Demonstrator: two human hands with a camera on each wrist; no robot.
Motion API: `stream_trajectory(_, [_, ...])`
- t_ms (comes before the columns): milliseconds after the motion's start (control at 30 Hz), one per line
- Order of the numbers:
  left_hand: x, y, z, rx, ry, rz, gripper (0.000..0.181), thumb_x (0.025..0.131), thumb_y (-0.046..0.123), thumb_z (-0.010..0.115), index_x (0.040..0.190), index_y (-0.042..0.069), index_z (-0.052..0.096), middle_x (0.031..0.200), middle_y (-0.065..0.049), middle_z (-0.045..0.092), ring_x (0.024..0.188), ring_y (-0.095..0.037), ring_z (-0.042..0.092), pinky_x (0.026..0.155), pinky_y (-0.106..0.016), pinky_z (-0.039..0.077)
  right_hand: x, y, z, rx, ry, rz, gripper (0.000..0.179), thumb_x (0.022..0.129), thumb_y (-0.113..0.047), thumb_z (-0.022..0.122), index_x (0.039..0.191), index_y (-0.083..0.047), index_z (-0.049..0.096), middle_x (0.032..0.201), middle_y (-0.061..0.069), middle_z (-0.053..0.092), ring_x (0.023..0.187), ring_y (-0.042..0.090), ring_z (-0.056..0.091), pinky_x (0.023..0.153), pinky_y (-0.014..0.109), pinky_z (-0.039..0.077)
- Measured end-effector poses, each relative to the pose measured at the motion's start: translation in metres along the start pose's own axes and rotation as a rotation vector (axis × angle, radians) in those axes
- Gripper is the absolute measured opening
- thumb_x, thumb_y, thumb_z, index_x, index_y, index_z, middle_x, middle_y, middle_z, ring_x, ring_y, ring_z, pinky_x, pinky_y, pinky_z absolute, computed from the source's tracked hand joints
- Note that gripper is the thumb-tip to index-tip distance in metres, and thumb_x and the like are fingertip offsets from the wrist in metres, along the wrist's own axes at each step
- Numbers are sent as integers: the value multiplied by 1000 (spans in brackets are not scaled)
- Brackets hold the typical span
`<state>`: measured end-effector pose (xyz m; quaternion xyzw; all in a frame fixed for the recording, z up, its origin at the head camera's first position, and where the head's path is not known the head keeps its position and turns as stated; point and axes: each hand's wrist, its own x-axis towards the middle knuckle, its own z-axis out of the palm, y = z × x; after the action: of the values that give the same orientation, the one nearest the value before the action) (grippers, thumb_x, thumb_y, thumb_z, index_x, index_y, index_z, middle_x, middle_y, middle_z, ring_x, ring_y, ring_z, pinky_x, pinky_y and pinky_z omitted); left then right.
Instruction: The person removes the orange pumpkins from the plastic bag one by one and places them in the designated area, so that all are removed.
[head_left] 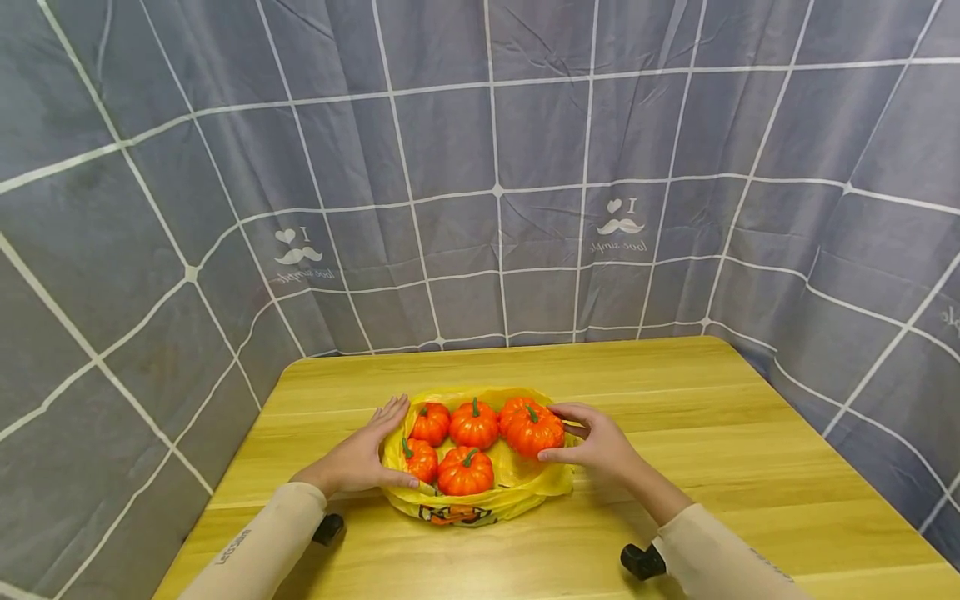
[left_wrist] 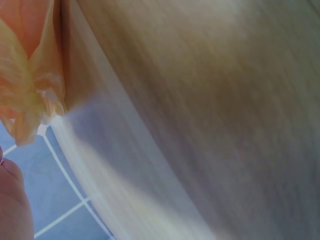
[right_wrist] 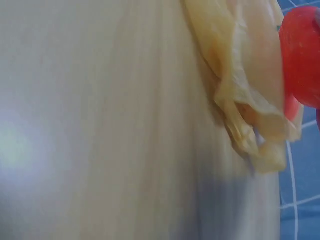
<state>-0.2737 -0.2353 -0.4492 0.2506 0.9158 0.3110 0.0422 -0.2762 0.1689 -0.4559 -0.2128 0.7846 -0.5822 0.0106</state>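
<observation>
Several small orange toy pumpkins with green stems sit inside a yellow plastic bag whose mouth is spread wide on the table. My right hand holds one pumpkin at the bag's right side, thumb in front and fingers behind. That pumpkin partly covers another one. At the left rim, my left hand rests against the bag with its fingers extended and its thumb along the front edge. In the right wrist view, a red-orange pumpkin shows above the bag's crumpled edge.
The wooden table extends around the bag on all sides. Behind and beside it hangs a grey curtain with white grid lines. Black camera mounts sit beneath both wrists.
</observation>
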Motion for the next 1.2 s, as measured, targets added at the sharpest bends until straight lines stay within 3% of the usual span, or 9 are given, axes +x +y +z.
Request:
stream_trajectory(267, [0,0,0,0,-1,-2,129,69,65,83,162,6,15,168,-6,3,153,-33,1,119,-57,8,2,3,-31,-56,96,-17,71,75,-10,90,136,7,58,137,24,56,127,42,54,101,46,46])
stream_trajectory(500, [1,0,2,14,-10,-8,129,70,67,82,162,10,13,167,-5,1,153,-32,0,119,-57,9,-3,16,-63,-102,183,20,72,77,-9,88,138,10,54,139,28,54,126,44,55,99,46,47])
stream_trajectory(700, [1,-1,1,24,-5,-3,130,69,68,82,162,8,13,167,-4,2,153,-32,1,119,-57,10,-10,25,-89,-148,247,104,76,83,-15,86,143,11,47,145,31,48,129,43,51,98,38,47])
stream_trajectory(1000, [0,-3,1,1,-16,-5,130,70,65,83,162,9,12,168,-5,1,153,-31,-1,119,-57,9,-24,35,-118,-166,339,242,86,86,-27,83,149,11,39,149,30,43,136,39,44,95,15,44])
stream_trajectory(1200, [2,-2,0,5,-12,6,130,69,65,83,162,6,13,168,-6,2,153,-32,0,119,-57,10,-33,34,-139,-234,364,324,93,87,-36,81,153,8,32,154,29,35,140,40,38,105,28,42])
